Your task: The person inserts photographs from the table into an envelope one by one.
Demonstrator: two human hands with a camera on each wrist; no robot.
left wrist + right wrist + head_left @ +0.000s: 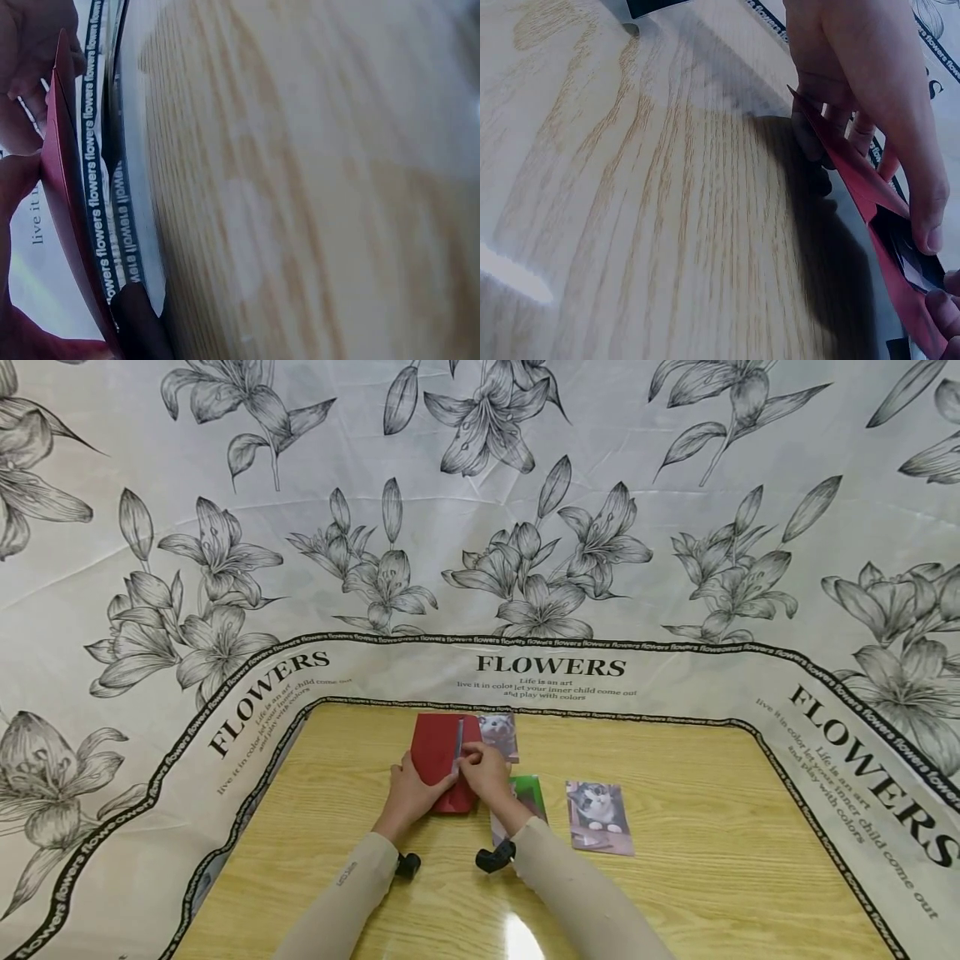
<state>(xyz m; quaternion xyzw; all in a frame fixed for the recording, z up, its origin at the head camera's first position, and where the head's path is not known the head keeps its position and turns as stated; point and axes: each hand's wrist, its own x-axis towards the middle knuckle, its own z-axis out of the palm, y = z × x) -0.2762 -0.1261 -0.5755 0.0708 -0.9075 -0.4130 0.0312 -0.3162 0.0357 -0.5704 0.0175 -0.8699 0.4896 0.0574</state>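
In the head view, a red envelope (433, 745) is raised over the table, its opening toward the right. My left hand (407, 795) grips it, fingers behind and thumb over the front. A dark, photo-like card (897, 234) sits partly inside the opening in the right wrist view, with the left thumb lying against it. At the card's edge, my right hand (486, 772) pinches with thumb and fingertips. The envelope (64, 172) appears nearly edge-on in the left wrist view. Most of the card is hidden inside the envelope.
A cat photo (597, 814) lies on the wooden table (705, 893) to the right. Another animal photo (504, 735) lies behind the right hand, and a green-edged photo (529, 792) is partly under the right forearm. Flower-printed cloth (555, 681) borders the table's back and sides.
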